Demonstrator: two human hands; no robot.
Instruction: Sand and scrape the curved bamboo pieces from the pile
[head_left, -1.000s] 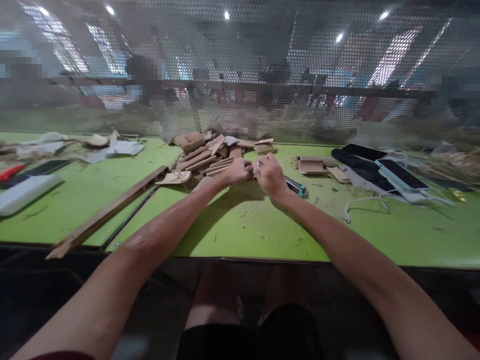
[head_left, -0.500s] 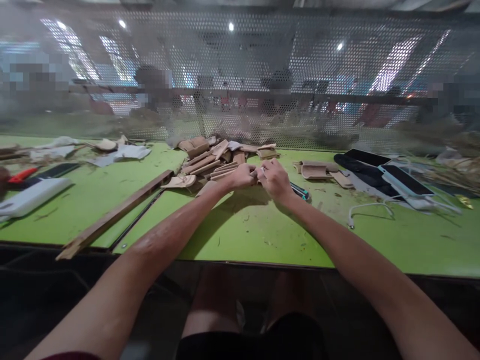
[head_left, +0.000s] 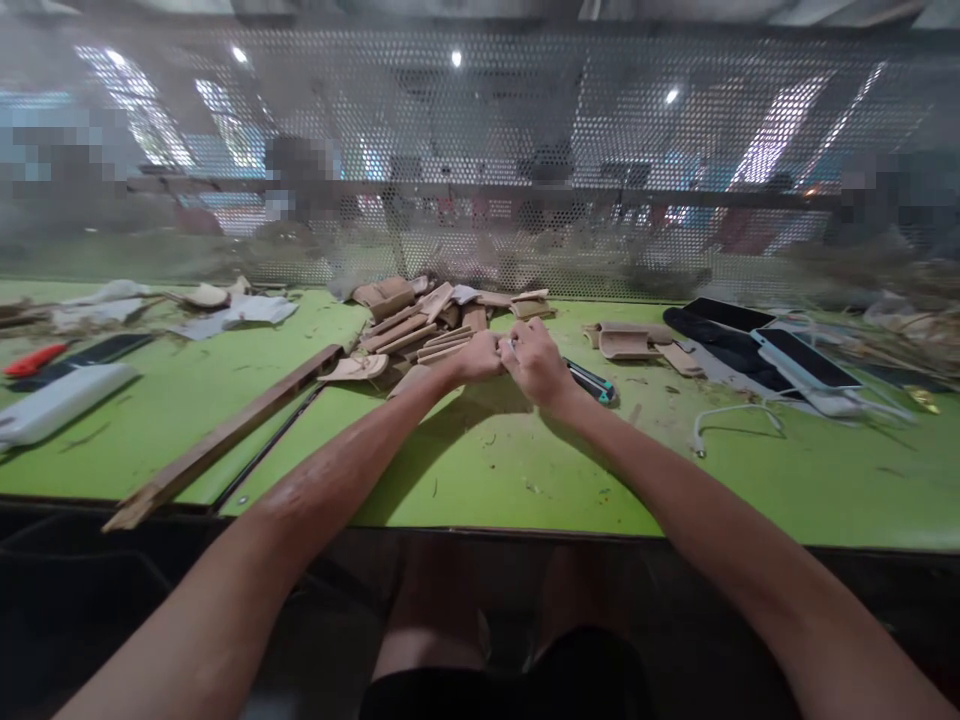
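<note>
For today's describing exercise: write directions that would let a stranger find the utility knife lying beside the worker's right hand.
Start at the green table and find the two hands meeting at its middle. Just right of the right hand lies the utility knife. Its dark body with teal trim sets it apart from the tan pieces piled behind.

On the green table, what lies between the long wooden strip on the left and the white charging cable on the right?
In the head view, between the wooden strip and the white cable are both hands, left hand and right hand, pressed together, plus a teal-tipped utility knife.

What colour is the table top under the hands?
Bright green table top, clearest in the head view.
</note>
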